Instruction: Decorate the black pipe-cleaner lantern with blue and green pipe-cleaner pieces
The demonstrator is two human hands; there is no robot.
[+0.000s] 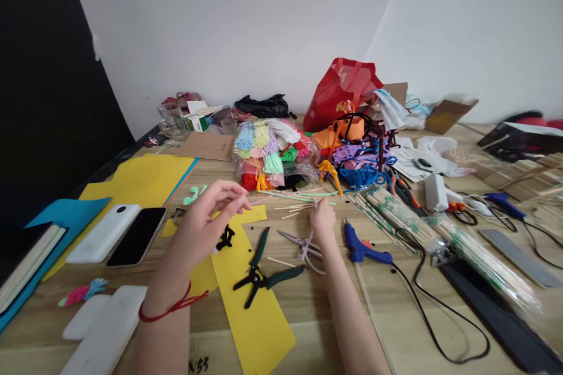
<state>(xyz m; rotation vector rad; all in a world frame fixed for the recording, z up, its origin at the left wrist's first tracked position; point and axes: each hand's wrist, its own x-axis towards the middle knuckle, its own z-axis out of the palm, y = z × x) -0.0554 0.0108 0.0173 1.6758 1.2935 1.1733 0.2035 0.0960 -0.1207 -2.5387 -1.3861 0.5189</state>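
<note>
My left hand [211, 217] is raised over the yellow paper, thumb and fingers closed in a pinch. A thin pale-lilac pipe cleaner [258, 201] sticks out to the right from its fingertips. My right hand [323, 220] is closed on a lilac pipe cleaner [307, 247], whose lower part hangs over a pair of scissors [299, 240]. Between and below my hands lie green-handled pliers [259, 275], spread apart on a strip of yellow paper [259, 334]. Beside my left fingers is a curled black pipe cleaner [226, 238]. Thin wooden sticks [292, 208] lie between the hands.
Bagged colourful pipe cleaners [272, 152] and a red bag [341, 94] stand at the back. On the right are a blue glue gun [363, 246] with a looping black cord and packed wooden skewers [484, 258]. Phones, including a black one [137, 237], lie left.
</note>
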